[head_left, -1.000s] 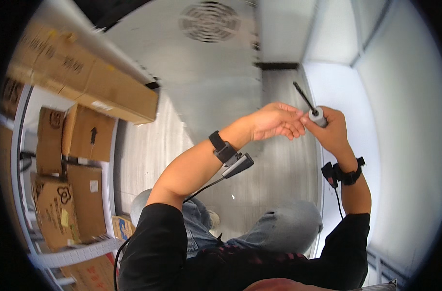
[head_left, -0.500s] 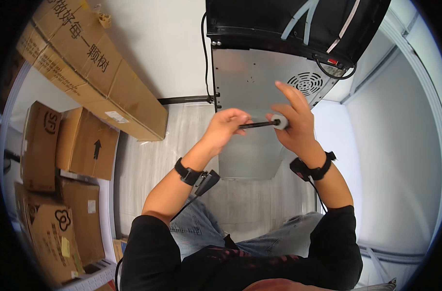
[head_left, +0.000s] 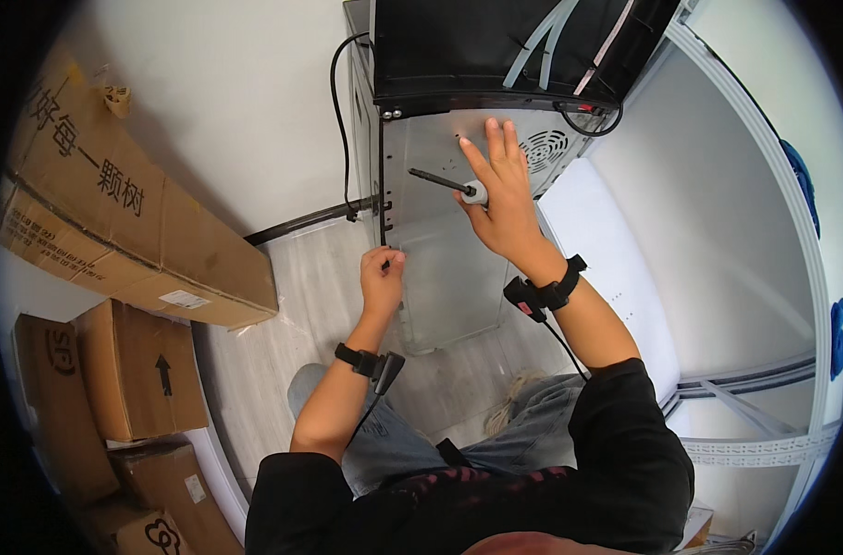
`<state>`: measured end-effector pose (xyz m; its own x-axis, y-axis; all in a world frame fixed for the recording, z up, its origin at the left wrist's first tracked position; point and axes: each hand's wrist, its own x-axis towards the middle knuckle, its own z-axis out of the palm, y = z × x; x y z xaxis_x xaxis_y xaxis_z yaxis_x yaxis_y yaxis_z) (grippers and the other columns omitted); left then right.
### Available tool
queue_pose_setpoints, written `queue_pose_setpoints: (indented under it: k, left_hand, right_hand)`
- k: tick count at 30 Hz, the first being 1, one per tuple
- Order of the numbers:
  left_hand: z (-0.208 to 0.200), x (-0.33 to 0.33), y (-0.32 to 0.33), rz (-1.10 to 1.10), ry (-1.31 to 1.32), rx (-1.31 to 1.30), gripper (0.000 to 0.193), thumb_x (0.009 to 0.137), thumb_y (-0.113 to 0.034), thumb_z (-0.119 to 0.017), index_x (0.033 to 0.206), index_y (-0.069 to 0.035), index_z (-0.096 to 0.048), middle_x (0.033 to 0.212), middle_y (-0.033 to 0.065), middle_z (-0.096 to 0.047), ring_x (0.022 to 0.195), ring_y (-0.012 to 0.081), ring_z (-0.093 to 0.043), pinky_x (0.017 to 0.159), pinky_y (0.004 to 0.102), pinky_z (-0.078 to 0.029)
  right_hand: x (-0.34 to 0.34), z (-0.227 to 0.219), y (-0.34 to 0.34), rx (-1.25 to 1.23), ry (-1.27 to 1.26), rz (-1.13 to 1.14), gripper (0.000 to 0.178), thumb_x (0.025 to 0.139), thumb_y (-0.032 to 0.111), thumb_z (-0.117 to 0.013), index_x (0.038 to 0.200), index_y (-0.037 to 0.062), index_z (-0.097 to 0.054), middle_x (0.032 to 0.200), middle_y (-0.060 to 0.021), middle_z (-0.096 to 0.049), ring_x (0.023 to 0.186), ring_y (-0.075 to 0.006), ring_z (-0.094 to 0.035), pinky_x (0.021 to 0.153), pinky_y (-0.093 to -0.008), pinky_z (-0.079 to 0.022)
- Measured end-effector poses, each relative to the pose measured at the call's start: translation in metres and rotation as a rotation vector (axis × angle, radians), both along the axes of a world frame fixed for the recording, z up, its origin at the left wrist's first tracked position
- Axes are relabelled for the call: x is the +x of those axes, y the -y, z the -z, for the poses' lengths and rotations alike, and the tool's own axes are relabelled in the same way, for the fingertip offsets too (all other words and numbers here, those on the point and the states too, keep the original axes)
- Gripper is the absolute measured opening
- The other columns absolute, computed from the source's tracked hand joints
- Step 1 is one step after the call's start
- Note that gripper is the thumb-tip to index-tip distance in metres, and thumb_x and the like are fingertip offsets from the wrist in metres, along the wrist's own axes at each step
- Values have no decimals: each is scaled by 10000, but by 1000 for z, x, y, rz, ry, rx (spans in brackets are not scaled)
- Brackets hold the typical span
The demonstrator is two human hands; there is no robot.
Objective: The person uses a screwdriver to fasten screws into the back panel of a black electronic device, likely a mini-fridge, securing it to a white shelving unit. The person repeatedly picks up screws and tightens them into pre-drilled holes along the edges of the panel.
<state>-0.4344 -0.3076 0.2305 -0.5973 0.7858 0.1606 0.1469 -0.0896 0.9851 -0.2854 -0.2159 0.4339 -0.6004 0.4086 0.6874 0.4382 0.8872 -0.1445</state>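
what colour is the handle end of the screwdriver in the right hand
Light grey, with a dark shaft; the screwdriver shows against the right hand in the head view.

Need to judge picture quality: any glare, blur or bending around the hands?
Head view: sharp, evenly lit; soft sheen on the metal panel, no harsh glare; left hand and right hand with the screwdriver unblurred; fisheye bends the cardboard boxes near the rim.

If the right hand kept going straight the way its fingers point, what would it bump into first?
Probably the black top section of the metal cabinet. The right hand, with a screwdriver under its thumb, lies fingers up along the grey panel; depth is hard to judge.
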Motion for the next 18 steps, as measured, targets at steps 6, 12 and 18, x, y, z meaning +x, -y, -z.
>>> queue_pose_setpoints:
  k: [6,12,18]
  left_hand:
    - [16,5,-8,-96,-115,77,160,822,-180,-667,875,-29,-657,1038,135,-536,966,212,-514,750,308,-447]
    - [10,1,-15,-139,-42,26,157,819,-162,-668,849,-7,-669,888,89,-586,840,185,-555,731,290,-450]
    - [8,0,-17,-198,30,30,162,836,-152,-657,857,7,-677,894,63,-583,817,148,-540,751,269,-434]
  right_hand:
    - [0,0,-3,-22,-10,5,696,751,80,-670,1380,115,-376,1494,-155,-212,1383,-393,-137,1025,-611,-162]
    - [-5,3,-2,-16,-21,50,703,763,99,-662,1395,117,-355,1501,-158,-189,1389,-390,-107,1022,-620,-139]
    - [-7,2,-3,-8,-40,38,721,760,112,-669,1402,116,-342,1498,-165,-191,1386,-395,-112,1022,-622,-132]
